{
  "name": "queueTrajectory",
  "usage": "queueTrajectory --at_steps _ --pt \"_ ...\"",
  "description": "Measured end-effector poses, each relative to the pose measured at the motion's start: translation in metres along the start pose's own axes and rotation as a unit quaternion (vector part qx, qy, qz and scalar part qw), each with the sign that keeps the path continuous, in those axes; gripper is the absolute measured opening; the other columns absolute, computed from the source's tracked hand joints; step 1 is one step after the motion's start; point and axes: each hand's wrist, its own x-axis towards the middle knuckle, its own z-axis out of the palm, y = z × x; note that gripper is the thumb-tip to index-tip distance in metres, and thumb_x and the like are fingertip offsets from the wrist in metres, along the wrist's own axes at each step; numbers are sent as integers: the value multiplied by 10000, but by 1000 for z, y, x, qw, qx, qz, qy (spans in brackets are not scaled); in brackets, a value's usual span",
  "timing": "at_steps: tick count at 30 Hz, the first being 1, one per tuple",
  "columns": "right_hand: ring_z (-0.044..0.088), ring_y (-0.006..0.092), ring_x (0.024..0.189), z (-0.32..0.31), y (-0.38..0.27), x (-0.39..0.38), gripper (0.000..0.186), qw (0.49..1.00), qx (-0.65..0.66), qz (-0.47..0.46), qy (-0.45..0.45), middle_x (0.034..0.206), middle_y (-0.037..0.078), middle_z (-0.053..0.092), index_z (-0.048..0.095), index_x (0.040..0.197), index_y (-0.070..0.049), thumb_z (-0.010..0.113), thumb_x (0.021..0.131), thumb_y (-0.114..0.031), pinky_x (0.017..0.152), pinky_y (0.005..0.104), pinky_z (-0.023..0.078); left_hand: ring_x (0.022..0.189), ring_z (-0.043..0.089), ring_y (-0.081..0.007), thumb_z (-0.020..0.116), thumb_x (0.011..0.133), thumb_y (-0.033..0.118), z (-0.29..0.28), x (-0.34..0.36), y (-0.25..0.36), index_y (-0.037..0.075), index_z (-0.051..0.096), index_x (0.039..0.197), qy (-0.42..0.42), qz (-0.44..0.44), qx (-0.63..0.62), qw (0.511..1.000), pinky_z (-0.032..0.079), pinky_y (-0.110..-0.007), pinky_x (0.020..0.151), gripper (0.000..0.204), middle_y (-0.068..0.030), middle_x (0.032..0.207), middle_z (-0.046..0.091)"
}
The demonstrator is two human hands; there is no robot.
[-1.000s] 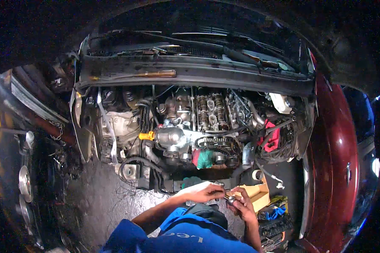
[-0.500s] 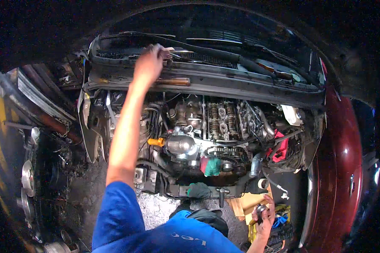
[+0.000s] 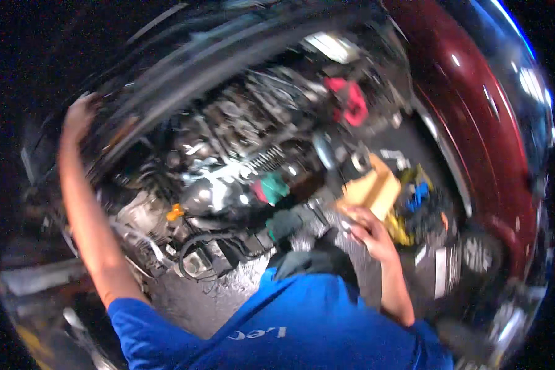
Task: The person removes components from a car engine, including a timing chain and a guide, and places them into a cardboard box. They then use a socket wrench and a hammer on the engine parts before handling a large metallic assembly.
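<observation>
Motion blurs the head view. My left hand [image 3: 79,120] is stretched to the upper left, over the dark windshield cowl [image 3: 166,86] near a brown-handled tool [image 3: 122,131]; its fingers are smeared. In my right hand [image 3: 367,229], low on the right beside a tan cardboard box [image 3: 376,185], is a small metal part [image 3: 350,227], gripped by the fingers. Between the hands lies the open engine bay, with an uncovered engine top [image 3: 240,117], a timing chain [image 3: 262,159], a red-and-green cloth [image 3: 272,188] and an orange plastic piece [image 3: 175,211].
A red plastic-looking item [image 3: 351,102] sits at the bay's right end. A maroon car body panel [image 3: 493,135] runs down the right side. Yellow and blue items [image 3: 418,196] lie beside the box. A hose loop [image 3: 197,243] hangs at the front of the bay.
My left hand went from beside my right hand up and left to the cowl. My right hand still holds the part. The view has swung, tilting the car and blurring it.
</observation>
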Motion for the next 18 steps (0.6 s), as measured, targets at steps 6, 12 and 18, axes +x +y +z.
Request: queueTrajectory --at_steps 6,12,18 --pt "666 184 836 -17 21 -18 378 972 -229 43 36 962 81 703 522 1315 -124 614 958 -206 790 342 514 1149 578 -234 529 975 116 10 28 -5 -7 565 1253 -33 61 -83 994 406 -328 1015 306 -140 1204 630" --pt "649 160 801 -18 56 -35 325 958 -272 48 83 845 72 677 567 1254 -112 618 957 -232 771 328 508 1168 568 -237 543 979 158 7 34 -4 -25 502 1318 -134 6 -33 990 394 -331 1036 387 -151 1237 613" --pt "634 149 793 -16 55 -40 292 965 -248 53 73 867 61 669 605 1202 -94 598 968 -269 768 328 503 1137 571 -211 548 977 170 -9 36 -51 -29 520 1270 -83 84 -12 993 403 -318 1005 355 -125 1212 627"
